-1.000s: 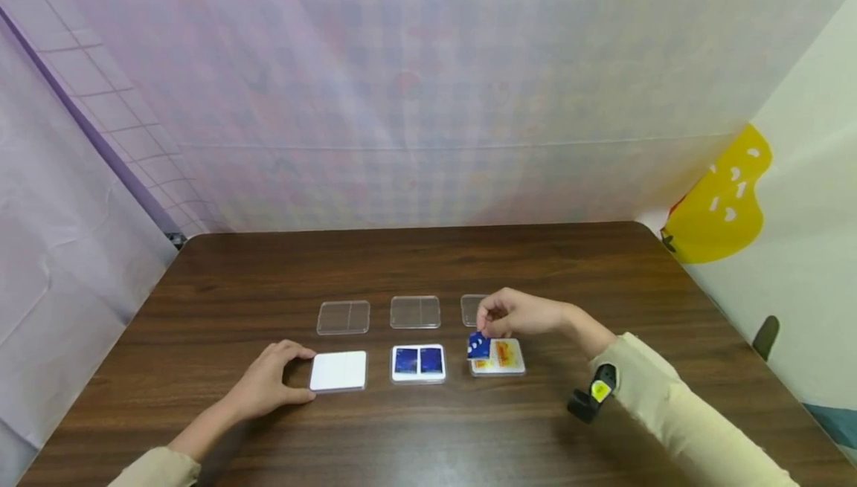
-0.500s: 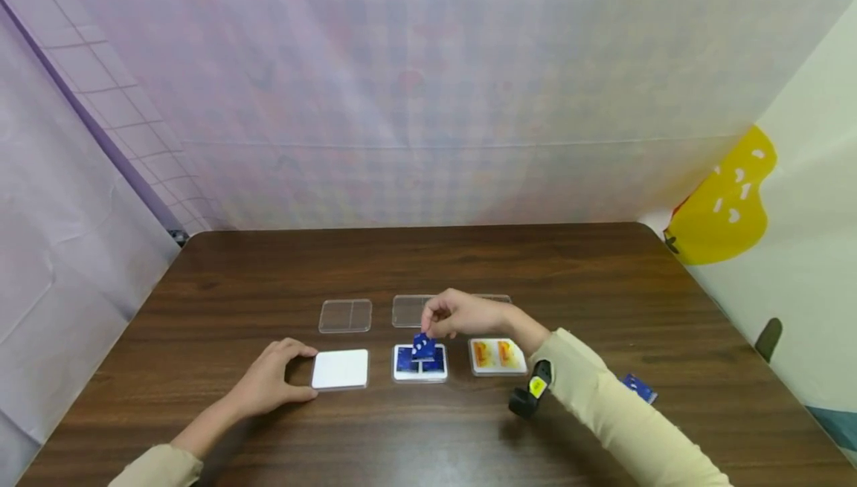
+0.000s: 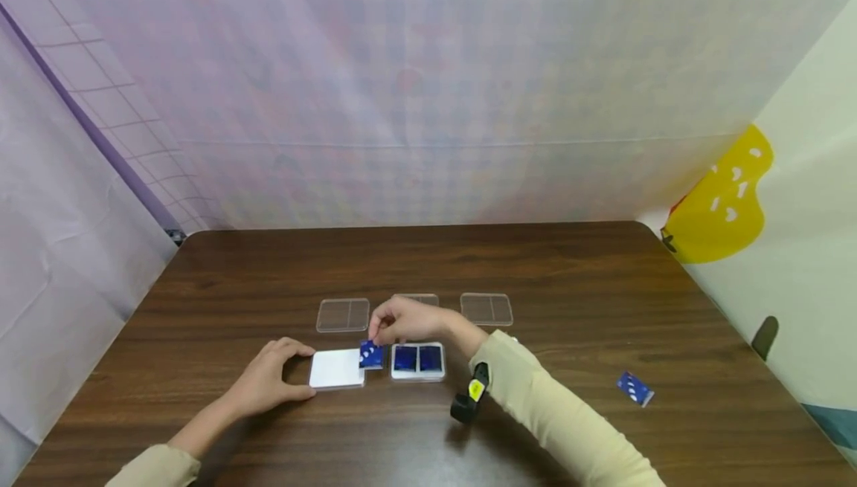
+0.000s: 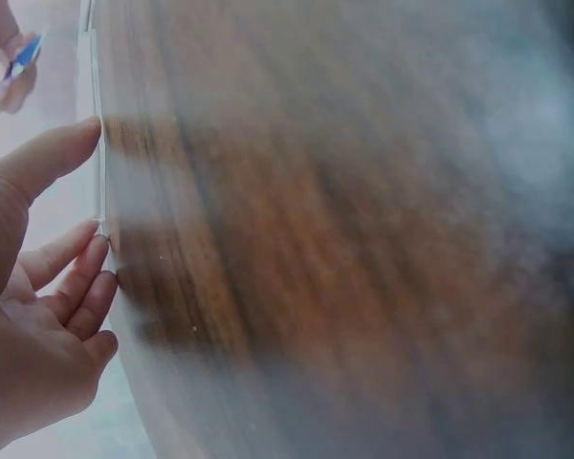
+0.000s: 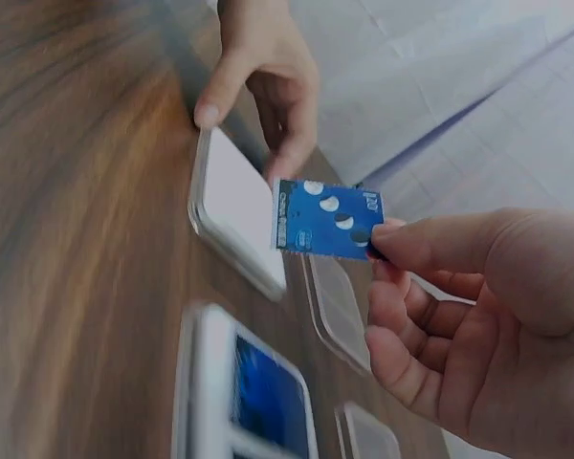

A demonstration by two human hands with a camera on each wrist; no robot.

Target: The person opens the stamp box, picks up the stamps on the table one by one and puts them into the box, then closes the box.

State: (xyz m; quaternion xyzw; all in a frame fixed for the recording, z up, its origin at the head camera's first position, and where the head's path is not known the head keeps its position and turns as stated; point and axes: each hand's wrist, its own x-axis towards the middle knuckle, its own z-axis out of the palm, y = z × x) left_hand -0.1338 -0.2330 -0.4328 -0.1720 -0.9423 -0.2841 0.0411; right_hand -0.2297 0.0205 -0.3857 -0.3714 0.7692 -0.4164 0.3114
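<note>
My right hand [image 3: 405,320] pinches a blue postage stamp [image 5: 327,218] with a row of moon phases and toothed edges, thumb against fingers at one edge. In the head view the stamp overlaps the right side of a shallow clear plastic case [image 3: 335,369] with a white insert. At that case's left side, my left hand [image 3: 268,377] holds it between thumb and fingers at two corners. To its right lies a second case [image 3: 418,375] with two dark blue stamps on white. The right forearm hides the third case.
Three clear lids [image 3: 486,309] lie in a row behind the cases, the middle one partly covered by the right hand. Another blue stamp [image 3: 634,389] lies loose on the wooden table [image 3: 268,264] at right. A curtain [image 3: 415,100] hangs behind the table.
My right hand has carried a stamp leftward from the middle case to the left one. Earlier it held a stamp over the right case; a loose stamp has come into view at right. The left hand stays put.
</note>
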